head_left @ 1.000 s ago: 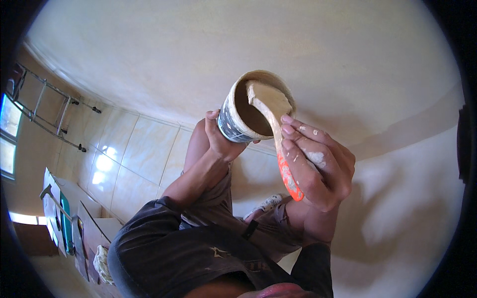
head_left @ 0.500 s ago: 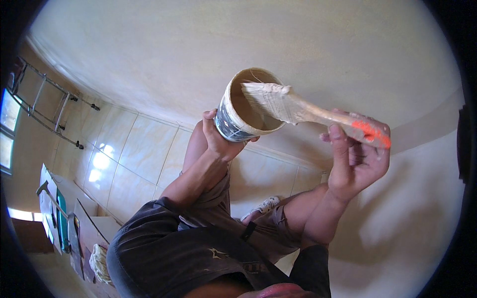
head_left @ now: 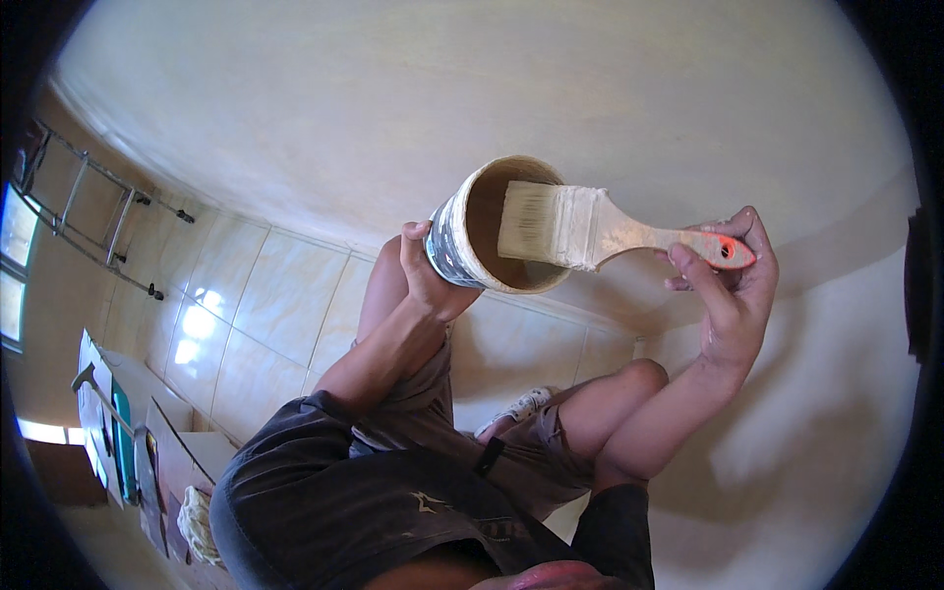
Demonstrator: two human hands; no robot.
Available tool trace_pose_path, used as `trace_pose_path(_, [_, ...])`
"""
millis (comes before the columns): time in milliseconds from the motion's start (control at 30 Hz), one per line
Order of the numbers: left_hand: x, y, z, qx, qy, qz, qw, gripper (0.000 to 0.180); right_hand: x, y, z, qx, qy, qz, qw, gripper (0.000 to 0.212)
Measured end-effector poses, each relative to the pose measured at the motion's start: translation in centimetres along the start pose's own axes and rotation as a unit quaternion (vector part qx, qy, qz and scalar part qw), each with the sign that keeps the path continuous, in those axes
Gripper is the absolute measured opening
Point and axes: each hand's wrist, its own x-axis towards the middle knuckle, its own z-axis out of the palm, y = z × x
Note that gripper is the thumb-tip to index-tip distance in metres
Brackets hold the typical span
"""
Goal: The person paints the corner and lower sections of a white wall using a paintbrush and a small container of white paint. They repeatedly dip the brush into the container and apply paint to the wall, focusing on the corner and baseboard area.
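My left hand (head_left: 433,280) is wrapped round the lower side of a small paint bucket (head_left: 454,241), which is tilted with its mouth toward the right. Cream paint coats the bucket's rim and inner wall. My right hand (head_left: 737,290) grips a flat paintbrush (head_left: 629,234) by its orange-tipped handle. The brush's wide face is turned toward me, and its paint-covered bristles lie across the mouth of the bucket. Whether the bristles touch the inner wall I cannot tell.
A pale wall (head_left: 393,108) rises close in front, above a glossy tiled floor (head_left: 265,324). A metal ladder-like frame (head_left: 93,206) stands far left. At lower left are a hammer-like tool (head_left: 103,398), a teal object (head_left: 123,442), boards and a bundled cloth (head_left: 200,523).
The paintbrush has rolled so its flat face shows, and its handle end sits slightly lower. My left hand has tipped the bucket a little more to the right and lowered it slightly.
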Motion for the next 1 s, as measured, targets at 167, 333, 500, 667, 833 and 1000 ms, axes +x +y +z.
trace_pose_path(167, [0.5, -0.5, 0.2, 0.013, -0.008, -0.012, 1.0, 0.087, -0.6, -0.6, -3.1, -0.111, -0.12, 0.034, 0.986, 0.022])
trace_pose_path(333, [1.1, -0.6, -1.4, -0.187, -0.07, -0.086, 0.976, 0.08, -0.6, 0.3, -4.4, -0.119, -0.273, 0.101, 0.949, 0.037])
trace_pose_path(500, [1.8, 0.4, -0.4, -0.031, -0.086, -0.092, 0.992, 0.086, 1.9, 2.1, -3.1, -0.133, -0.354, 0.079, 0.922, 0.03])
trace_pose_path(667, [2.5, -0.5, -1.7, 0.034, -0.018, -0.098, 0.994, 0.079, 0.6, 2.7, -1.9, -0.035, -0.321, 0.21, 0.923, 0.028])
trace_pose_path(833, [3.5, -1.9, -2.8, 0.009, 0.003, -0.128, 0.992, 0.072, -1.0, 3.0, -1.8, -0.006, -0.252, 0.196, 0.948, 0.021])
trace_pose_path(1000, [4.3, -3.9, 0.1, -0.013, -0.027, -0.188, 0.982, 0.067, -3.8, 3.1, -2.3, -0.119, -0.098, 0.064, 0.986, 0.017])
